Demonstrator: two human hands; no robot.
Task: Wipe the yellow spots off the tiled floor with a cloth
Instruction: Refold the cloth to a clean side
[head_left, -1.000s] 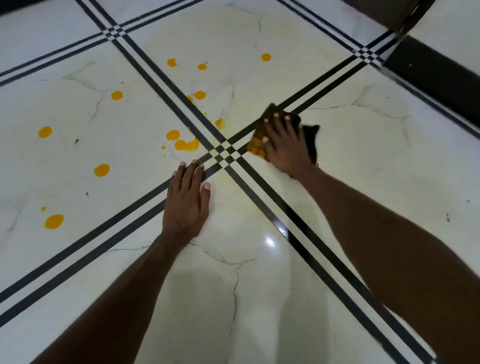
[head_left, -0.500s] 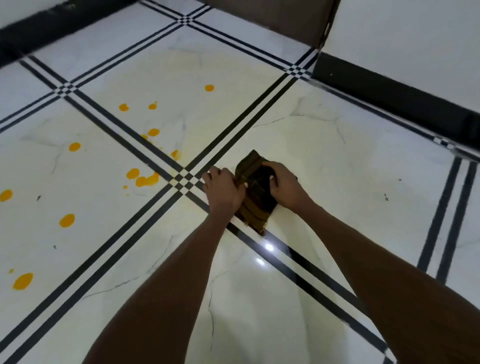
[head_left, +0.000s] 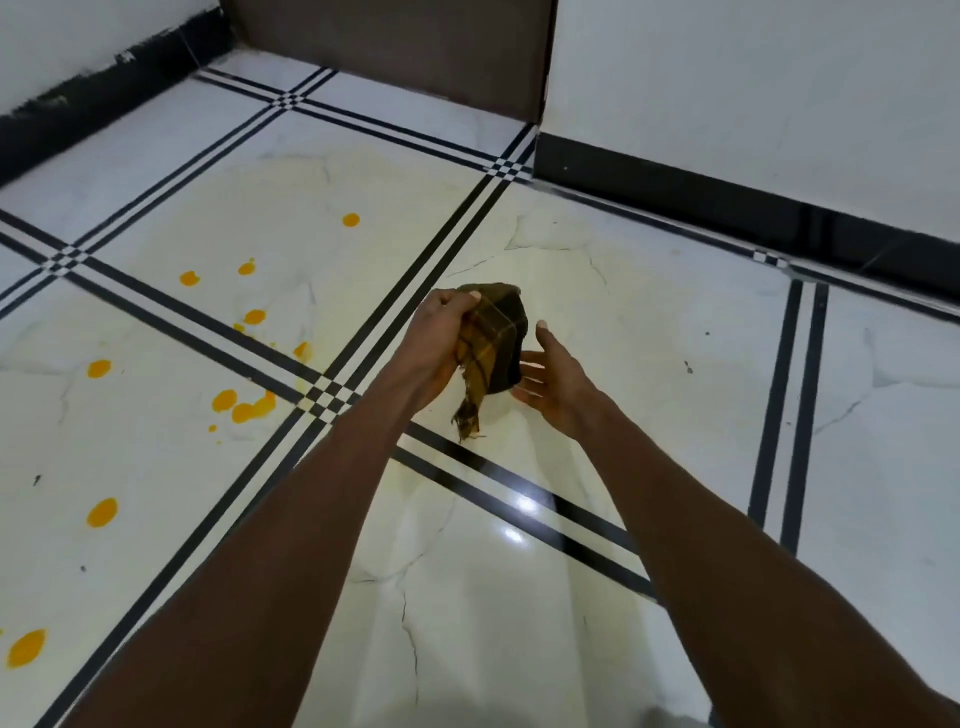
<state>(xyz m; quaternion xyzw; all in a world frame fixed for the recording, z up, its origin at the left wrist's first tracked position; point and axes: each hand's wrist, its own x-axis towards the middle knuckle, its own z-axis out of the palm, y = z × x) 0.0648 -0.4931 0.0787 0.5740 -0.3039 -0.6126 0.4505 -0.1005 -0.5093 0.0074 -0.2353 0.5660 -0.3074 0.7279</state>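
Left of the hands, yellow spots dot the tiled floor; left hand grips the cloth, right hand open beside it, brown panel far.

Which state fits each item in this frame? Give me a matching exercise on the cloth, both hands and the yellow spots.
Items:
1. cloth
2. left hand
3. right hand
4. yellow spots

States:
A. open, palm toward the cloth
B. on the tiles, to the left
C. shut on a bunched top edge
D. lifted off the floor, one end hanging down

Pairs: 1-D, 2-C, 3-A, 4-B
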